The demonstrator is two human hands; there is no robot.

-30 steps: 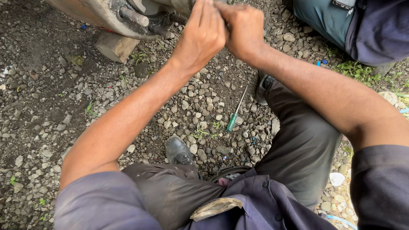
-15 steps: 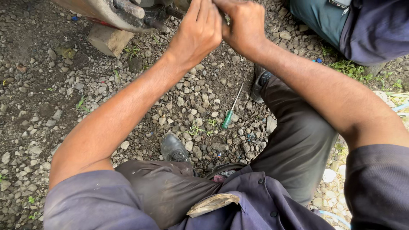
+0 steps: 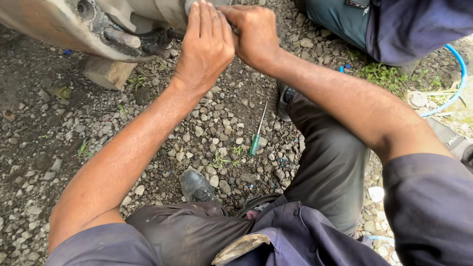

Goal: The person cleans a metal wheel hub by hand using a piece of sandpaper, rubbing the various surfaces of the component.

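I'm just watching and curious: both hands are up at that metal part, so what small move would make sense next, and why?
Probably keep the left hand bracing the metal part while the right hand works at it: both press together there, and the green-handled screwdriver lies unused on the gravel.

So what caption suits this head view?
Both hands, left and right, work at a metal machine part above gravel; screwdriver lies unused.

Item: metal machine part (image 3: 148,15), grey-tan, grimy and mud-streaked, with a round hole near its upper left and dark bolts beneath. It hung above the gravel at the top of my view, over a wooden block. My left hand (image 3: 207,44) lay flat against its lower edge, fingers straight; my right hand (image 3: 253,32) was curled tight just beside it, touching my left.
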